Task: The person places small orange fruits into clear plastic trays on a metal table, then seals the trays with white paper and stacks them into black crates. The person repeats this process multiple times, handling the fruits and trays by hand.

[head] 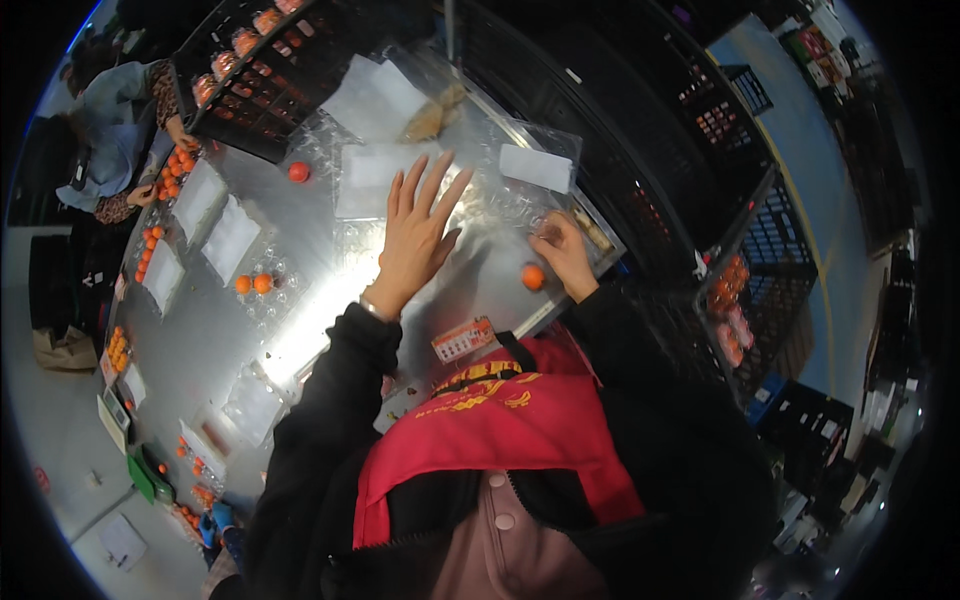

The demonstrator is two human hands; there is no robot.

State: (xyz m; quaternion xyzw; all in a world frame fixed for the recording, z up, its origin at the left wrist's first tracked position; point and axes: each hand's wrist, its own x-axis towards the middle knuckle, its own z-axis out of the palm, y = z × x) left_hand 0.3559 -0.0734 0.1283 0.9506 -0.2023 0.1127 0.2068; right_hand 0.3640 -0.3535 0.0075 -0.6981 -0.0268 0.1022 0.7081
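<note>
My left hand [414, 244] is open above the metal table [322, 296], fingers spread, its fingertips over a stack of clear plastic bags with a white insert [364, 180]. My right hand [566, 251] has its thumb and fingers pinched together on the crinkled edge of a clear plastic bag [517, 206]. A white label or sheet [535, 169] lies within clear plastic just beyond that hand. Beside the right hand, towards me, sits an orange mandarin [533, 277]. A printed card [463, 340] lies by the table edge near my red apron [495, 435].
Black plastic crates [255, 97] with bagged fruit stand at the far left, and others [600, 112] line the right. Two mandarins [253, 284] rest on clear plastic. A redder fruit [298, 172] lies farther off. A co-worker's hands [142, 195] are among fruit at left; blue gloves [217, 517] show at lower left.
</note>
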